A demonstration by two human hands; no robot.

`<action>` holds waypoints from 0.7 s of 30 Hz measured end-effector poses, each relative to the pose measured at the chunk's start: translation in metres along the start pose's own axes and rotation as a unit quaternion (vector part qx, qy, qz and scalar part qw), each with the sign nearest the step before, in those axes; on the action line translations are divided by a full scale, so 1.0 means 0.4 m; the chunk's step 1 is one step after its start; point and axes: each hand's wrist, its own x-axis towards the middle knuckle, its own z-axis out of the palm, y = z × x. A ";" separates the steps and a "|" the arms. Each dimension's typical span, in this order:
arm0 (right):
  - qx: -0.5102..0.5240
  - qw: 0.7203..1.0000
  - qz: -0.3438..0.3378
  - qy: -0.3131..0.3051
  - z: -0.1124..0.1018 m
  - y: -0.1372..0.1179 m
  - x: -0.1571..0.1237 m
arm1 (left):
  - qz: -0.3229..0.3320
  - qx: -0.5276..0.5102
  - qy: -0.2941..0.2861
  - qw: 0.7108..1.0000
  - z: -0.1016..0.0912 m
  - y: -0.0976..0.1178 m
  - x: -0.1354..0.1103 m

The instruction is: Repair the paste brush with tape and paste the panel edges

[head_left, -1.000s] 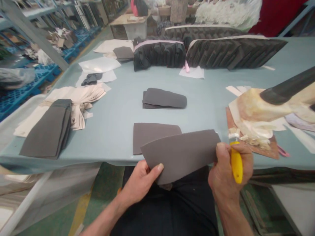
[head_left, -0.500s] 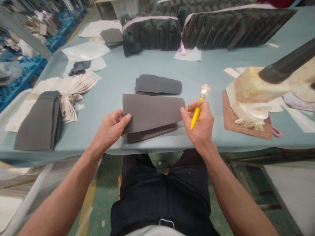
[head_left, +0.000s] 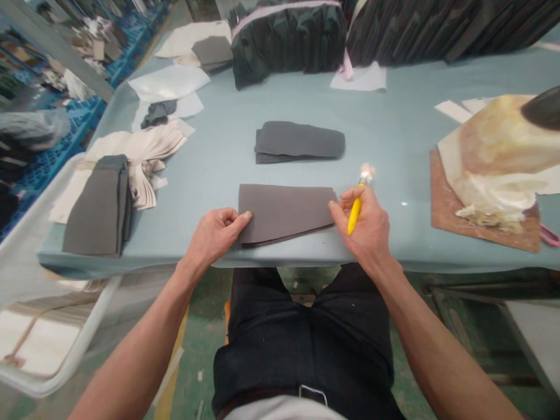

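Note:
A dark grey fabric piece [head_left: 284, 213] lies flat on a small pile of like pieces near the table's front edge. At its left end my left hand [head_left: 220, 232] pinches the edge, thumb on top. My right hand [head_left: 365, 224] is closed around a yellow-handled brush [head_left: 354, 214], whose pale, messy bristles point away from me. With thumb and fingertip that same hand touches the piece's right end. Just beyond lies another small stack of dark grey pieces [head_left: 300, 140].
On the left are a taller grey stack [head_left: 94, 213] and cream pieces [head_left: 140, 140]. A glue-stained container [head_left: 490, 146] stands on a brown board [head_left: 441, 204] at right. Bundled dark pieces [head_left: 289, 44] line the back. A white bin [head_left: 56, 373] sits below left.
Both hands have lowered the grey piece from above the pile until it lies lined up on it. The view has shifted, so the table's things appear moved. The brush stays in my right hand.

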 end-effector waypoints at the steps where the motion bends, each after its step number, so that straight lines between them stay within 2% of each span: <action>1: -0.002 1.000 0.001 -0.002 0.001 0.003 -0.002 | 0.000 0.013 0.001 1.000 0.003 -0.004 0.000; 14: -0.058 0.998 -0.038 0.013 0.022 0.016 -0.015 | -0.018 0.160 0.035 0.986 0.026 0.004 0.002; 21: -0.040 0.998 -0.052 0.007 0.021 0.004 -0.019 | -0.020 0.241 0.022 0.970 0.012 0.018 -0.001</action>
